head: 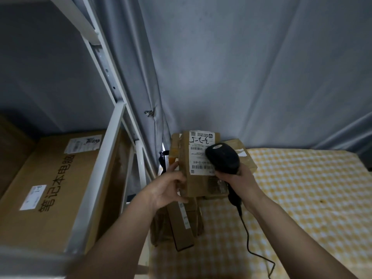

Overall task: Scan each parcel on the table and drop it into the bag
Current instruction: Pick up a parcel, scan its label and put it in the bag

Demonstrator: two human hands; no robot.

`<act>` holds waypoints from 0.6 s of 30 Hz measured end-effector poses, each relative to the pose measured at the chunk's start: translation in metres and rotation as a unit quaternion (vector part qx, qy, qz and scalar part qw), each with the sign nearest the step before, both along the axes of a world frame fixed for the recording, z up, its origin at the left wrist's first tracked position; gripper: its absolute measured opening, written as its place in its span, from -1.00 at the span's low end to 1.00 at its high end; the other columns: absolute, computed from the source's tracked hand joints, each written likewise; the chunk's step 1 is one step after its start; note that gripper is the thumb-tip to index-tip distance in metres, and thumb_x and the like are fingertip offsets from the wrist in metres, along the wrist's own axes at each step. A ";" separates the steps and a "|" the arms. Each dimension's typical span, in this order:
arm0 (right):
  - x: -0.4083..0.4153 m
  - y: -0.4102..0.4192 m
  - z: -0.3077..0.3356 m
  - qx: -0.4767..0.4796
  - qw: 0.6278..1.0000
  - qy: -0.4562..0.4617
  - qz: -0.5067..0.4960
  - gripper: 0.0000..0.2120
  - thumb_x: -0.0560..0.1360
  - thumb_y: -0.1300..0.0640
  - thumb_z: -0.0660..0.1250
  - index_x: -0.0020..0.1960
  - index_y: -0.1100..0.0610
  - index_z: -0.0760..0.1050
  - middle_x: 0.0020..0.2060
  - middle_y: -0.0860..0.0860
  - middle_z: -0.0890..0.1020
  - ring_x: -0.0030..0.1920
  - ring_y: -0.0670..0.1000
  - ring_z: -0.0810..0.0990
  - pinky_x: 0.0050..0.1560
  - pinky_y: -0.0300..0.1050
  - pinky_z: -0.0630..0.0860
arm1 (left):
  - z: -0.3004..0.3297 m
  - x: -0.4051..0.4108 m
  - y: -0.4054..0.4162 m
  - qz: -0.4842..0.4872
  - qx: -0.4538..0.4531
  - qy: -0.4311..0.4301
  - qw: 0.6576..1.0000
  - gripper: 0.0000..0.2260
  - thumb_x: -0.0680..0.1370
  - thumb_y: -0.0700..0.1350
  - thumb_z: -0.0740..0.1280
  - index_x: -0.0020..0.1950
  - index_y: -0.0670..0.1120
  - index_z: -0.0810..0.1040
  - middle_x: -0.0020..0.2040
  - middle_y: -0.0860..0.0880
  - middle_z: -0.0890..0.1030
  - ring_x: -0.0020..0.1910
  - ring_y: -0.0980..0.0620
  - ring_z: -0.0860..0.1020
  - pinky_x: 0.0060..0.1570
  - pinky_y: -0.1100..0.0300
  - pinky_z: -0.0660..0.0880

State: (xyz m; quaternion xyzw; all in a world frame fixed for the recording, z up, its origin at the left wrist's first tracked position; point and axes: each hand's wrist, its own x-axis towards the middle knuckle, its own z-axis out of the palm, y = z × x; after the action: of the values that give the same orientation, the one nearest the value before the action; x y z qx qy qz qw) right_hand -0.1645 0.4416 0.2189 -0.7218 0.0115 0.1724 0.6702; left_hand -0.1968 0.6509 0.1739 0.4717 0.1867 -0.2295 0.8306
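Grey curtain is hanging across the whole back, w/ a white metal shelf frame standing to my left. On that shelf a big brown carton is lying flat, printed w/ black characters and carrying white labels. Yellow-and-white checked cloth is covering the bench, which is running out to my right.

I'm holding a cardboard parcel up in front of me, above the bench's near-left corner, label side facing me. Its white shipping label is showing barcodes and handwritten black marks at the top. Behind it and touching or nearly so, another brown parcel is sitting on the bench w/ tape on top. Below my hands, a long narrow box is poking up out of what's looking like a brown bag at the bench's left edge; can't tell the bag's shape well, too dark.

My left hand is gripping the held parcel's left edge, fingers curled round behind it, thumb on the near side. My right hand is wrapping round the handle of a black barcode scanner, fingers closed on it, scanner head lying over the label's right part. Its black cable is trailing down across the checked cloth toward me.
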 end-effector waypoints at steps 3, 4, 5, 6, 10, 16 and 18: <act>-0.003 -0.004 0.006 -0.011 1.000 -0.007 0.001 -0.69 0.44 0.29 0.43 0.15 0.09 0.54 -0.07 -0.06 0.65 -0.07 -0.14 0.60 -0.23 -0.37 0.47 | 0.003 -0.001 -0.005 -0.041 0.085 0.008 0.995 0.04 0.15 -0.29 0.63 0.48 0.21 0.21 0.28 -0.10 0.56 0.27 -0.20 0.51 0.09 -0.36 0.48; -0.004 -0.005 0.008 -0.014 1.000 -0.010 0.000 -0.69 0.43 0.29 0.44 0.15 0.09 0.54 -0.06 -0.03 0.66 -0.07 -0.12 0.60 -0.22 -0.34 0.47 | 0.005 -0.001 -0.008 -0.041 0.107 0.010 0.993 0.08 0.15 -0.31 0.62 0.50 0.21 0.17 0.27 -0.10 0.56 0.24 -0.18 0.53 0.06 -0.30 0.53; -0.005 -0.004 0.011 -0.018 1.000 -0.013 -0.004 -0.69 0.43 0.28 0.44 0.14 0.09 0.55 -0.05 -0.01 0.66 -0.07 -0.10 0.61 -0.20 -0.31 0.48 | 0.006 -0.001 -0.011 -0.031 0.114 0.011 0.993 0.09 0.15 -0.33 0.60 0.52 0.19 0.15 0.26 -0.11 0.57 0.23 -0.18 0.54 0.08 -0.25 0.55; -0.007 -0.004 0.014 -0.018 1.000 -0.019 -0.012 -0.71 0.43 0.28 0.44 0.12 0.07 0.55 -0.05 -0.01 0.66 -0.07 -0.10 0.61 -0.20 -0.28 0.48 | 0.007 0.001 -0.014 -0.014 0.111 0.008 0.994 0.08 0.16 -0.36 0.58 0.52 0.15 0.15 0.26 -0.13 0.56 0.22 -0.18 0.55 0.11 -0.22 0.55; -0.012 -0.004 0.034 -0.051 0.995 -0.076 -0.045 -0.75 0.44 0.26 0.44 0.04 0.01 0.52 -0.15 -0.08 0.61 -0.10 -0.09 0.56 -0.20 -0.22 0.44 | 0.013 0.014 -0.013 0.088 0.062 -0.023 0.994 -0.16 0.22 -0.40 0.52 0.45 -0.09 0.33 0.26 -0.14 0.56 0.18 -0.15 0.58 0.01 -0.06 0.62; -0.037 -0.003 0.049 -0.057 0.995 -0.071 0.045 -0.85 0.47 0.20 0.42 -0.05 -0.03 0.56 -0.32 -0.13 0.61 -0.27 -0.21 0.56 -0.26 -0.31 0.41 | 0.029 0.027 0.000 0.156 0.067 -0.052 0.984 -0.18 0.19 -0.43 0.50 0.40 -0.08 0.35 0.24 -0.15 0.55 0.21 -0.16 0.53 0.19 -0.20 0.51; -0.042 -0.002 0.048 -0.063 0.994 -0.067 0.053 -0.90 0.48 0.19 0.41 -0.11 0.00 0.57 -0.39 -0.13 0.59 -0.35 -0.22 0.53 -0.31 -0.33 0.39 | 0.030 0.029 0.002 0.165 0.062 -0.055 0.983 -0.11 0.17 -0.42 0.50 0.44 -0.05 0.30 0.26 -0.14 0.53 0.22 -0.16 0.52 0.12 -0.18 0.55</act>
State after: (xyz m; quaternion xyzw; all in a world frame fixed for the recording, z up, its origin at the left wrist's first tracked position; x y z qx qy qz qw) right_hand -0.2066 0.4399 0.2667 -0.7720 -0.0603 0.1580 0.6127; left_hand -0.1675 0.6530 0.2042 0.4966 0.2298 -0.0506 0.8355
